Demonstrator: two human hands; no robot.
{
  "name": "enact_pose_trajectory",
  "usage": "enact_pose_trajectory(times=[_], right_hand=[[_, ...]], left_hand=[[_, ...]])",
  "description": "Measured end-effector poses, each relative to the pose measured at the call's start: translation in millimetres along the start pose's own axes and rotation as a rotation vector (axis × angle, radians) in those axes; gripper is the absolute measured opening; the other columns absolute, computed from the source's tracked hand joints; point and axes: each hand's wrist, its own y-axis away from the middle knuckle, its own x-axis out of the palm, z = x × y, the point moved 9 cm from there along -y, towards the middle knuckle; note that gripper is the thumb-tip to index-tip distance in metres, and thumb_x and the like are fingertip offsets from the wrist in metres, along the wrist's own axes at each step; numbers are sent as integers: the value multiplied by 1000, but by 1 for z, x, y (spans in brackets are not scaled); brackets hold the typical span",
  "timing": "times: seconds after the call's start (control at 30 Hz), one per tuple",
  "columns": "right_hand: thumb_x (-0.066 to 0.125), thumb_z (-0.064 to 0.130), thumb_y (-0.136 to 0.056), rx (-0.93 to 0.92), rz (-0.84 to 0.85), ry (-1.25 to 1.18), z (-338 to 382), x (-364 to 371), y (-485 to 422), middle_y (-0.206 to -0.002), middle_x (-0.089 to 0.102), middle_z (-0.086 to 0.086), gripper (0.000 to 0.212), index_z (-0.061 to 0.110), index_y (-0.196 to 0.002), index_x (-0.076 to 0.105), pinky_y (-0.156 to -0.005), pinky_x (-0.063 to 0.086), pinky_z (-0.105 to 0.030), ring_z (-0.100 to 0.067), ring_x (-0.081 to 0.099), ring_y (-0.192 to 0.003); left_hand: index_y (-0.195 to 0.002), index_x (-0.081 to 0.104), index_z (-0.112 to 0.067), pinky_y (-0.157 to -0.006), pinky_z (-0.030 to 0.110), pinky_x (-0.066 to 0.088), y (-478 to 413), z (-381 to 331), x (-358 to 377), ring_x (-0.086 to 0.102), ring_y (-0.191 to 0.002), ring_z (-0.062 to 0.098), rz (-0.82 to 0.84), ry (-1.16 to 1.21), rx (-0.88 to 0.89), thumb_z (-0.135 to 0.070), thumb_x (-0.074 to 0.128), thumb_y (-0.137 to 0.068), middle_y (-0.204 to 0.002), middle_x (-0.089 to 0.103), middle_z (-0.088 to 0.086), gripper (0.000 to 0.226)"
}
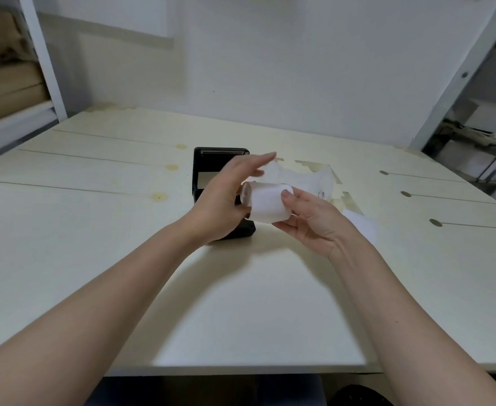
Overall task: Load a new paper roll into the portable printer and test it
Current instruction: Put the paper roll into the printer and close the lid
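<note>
Holding paper roll (pixel 266 204) above pale table (pixel 241 303), white wall (pixel 270 54) behind.

There is one view only, from a camera on the person's head. It looks forward and down over the pale table (pixel 241 303) towards the white wall (pixel 270 68), with both forearms reaching in from the bottom edge.

Printer on the bench, roll above it

The printer (pixel 222 183) sits mid-bench (pixel 241 303); the roll (pixel 266 205) is over its right edge, a wrapper (pixel 305 178) lying right of it.
</note>
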Motion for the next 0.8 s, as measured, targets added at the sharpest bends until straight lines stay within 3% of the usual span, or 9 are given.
enact_pose_trajectory(times=[0.1,0.17,0.23,0.37,0.53,0.8], right_hand=[[66,12,-91,4,-114,43,1,-6,-7,-106,69,-2,41,13,-131,58,-75,60,-28,-18,68,-88],[68,10,-89,22,-171,94,-2,-7,-14,-109,70,-4,43,13,-131,58,-73,57,-29,-19,68,-90],[69,9,-88,29,-187,141,-6,1,-21,-116,69,-8,43,12,-129,58,-74,57,-31,-23,67,-92],[71,11,-86,13,-192,264,-7,31,-39,-122,66,-10,44,12,-129,59,-72,58,-32,-21,67,-91],[72,21,-84,-22,-259,428,-8,60,-58,-124,63,-9,37,15,-118,59,-96,54,-44,-27,63,-112],[70,16,-87,18,-285,491,-6,62,-68,-124,62,-15,43,3,-126,58,-96,54,-45,-32,62,-114]], left_hand=[[-138,54,-19,-105,28,45,3,21,-35,52,-126,14,-242,-78,-135,25,38,-68,-135,53,-2,84],[-129,62,-20,-102,33,49,12,38,-61,58,-116,14,-414,-124,-262,17,39,-71,-123,64,-4,72],[-119,67,-23,-98,34,51,19,51,-76,62,-107,12,-485,-168,-368,10,43,-77,-108,70,-10,59],[-110,72,-26,-92,28,49,29,70,-85,65,-105,12,-477,-190,-490,-2,49,-85,-101,72,-14,41],[-108,74,-26,-89,27,48,36,87,-90,65,-106,14,-460,-217,-558,-10,51,-88,-109,75,-9,35],[-107,76,-26,-78,24,42,27,96,-78,65,-104,14,-356,-256,-530,-20,55,-91,-111,74,-8,27]])
